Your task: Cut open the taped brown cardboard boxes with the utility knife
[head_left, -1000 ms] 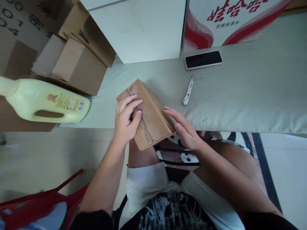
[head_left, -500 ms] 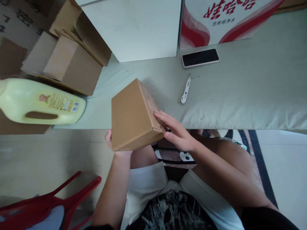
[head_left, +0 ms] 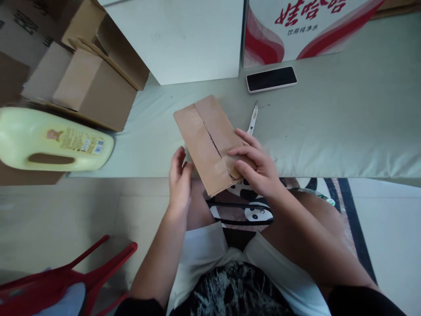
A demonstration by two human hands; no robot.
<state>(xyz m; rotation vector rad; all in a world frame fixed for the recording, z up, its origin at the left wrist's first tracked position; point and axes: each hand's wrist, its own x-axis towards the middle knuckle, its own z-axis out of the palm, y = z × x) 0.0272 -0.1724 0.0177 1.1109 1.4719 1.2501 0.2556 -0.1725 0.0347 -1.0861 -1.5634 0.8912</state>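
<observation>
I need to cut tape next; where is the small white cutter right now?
In the head view, the white cutter lies on the grey mat, just beyond the right hand, right of the cardboard box and below the phone.

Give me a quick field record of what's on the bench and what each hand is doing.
box: small cardboard box, taped seam facing up
right hand: right hand grips the box's near right corner
left hand: left hand open beside the box's left edge
cutter: white cutter behind the box
phone: phone face up, farther back
bottle: yellow bottle lying at left
</observation>
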